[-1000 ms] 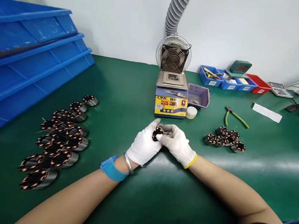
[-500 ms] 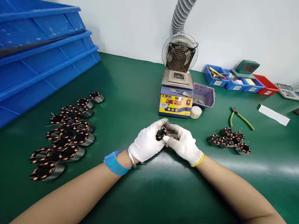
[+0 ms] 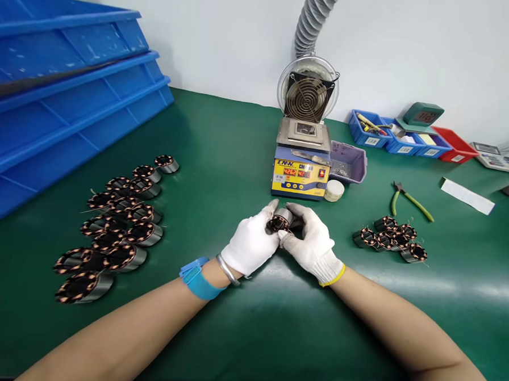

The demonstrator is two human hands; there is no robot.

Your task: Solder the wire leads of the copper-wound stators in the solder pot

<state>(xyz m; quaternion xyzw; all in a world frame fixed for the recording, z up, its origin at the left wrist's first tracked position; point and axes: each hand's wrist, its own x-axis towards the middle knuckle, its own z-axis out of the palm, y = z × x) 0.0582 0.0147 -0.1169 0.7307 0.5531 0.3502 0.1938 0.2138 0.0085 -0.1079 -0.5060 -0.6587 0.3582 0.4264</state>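
Both my hands wear white gloves and meet at the middle of the green mat. My left hand (image 3: 251, 244) and my right hand (image 3: 309, 241) are both closed round one small stator (image 3: 278, 221), a grey metal ring with copper windings. Its wound face points toward me. On my left wrist are a blue strap and a metal bangle. Several more stators (image 3: 116, 226) lie in rows at the left. A smaller cluster of stators (image 3: 391, 238) sits at the right.
A solder pot with a lit display (image 3: 300, 173) stands just behind my hands, with a fan and grey hose (image 3: 308, 94) above it. A purple tray (image 3: 350, 161), green-handled pliers (image 3: 411, 200), blue and red bins (image 3: 404, 138) and stacked blue crates (image 3: 59, 89) surround the mat.
My hands have turned the stator between them, so its metal side shows more. The view has shifted slightly; the hands stay at the same spot.
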